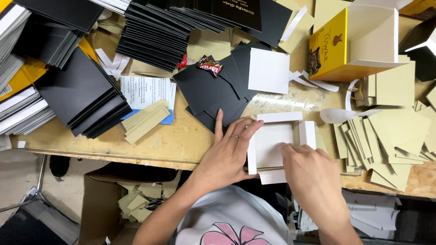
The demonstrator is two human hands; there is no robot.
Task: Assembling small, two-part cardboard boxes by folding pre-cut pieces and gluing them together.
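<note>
A flat white cardboard box blank [272, 144] with side flaps lies at the near edge of the wooden table [181, 140]. My left hand [229, 152] rests flat on its left flap, fingers spread, a ring on one finger. My right hand [309, 174] presses down on the blank's right part with fingertips on the white panel. Neither hand lifts anything. Just beyond the blank lies a fanned pile of black card sheets [213, 93] with a white square card [269, 70] on top.
Stacks of black sheets [81, 97] fill the left and far side. Tan card pieces [386, 136] spread at the right. A yellow open box [352, 43] stands far right. A candy wrapper [210, 66], a printed paper [147, 90] and a carton of scraps [136, 199] below the table.
</note>
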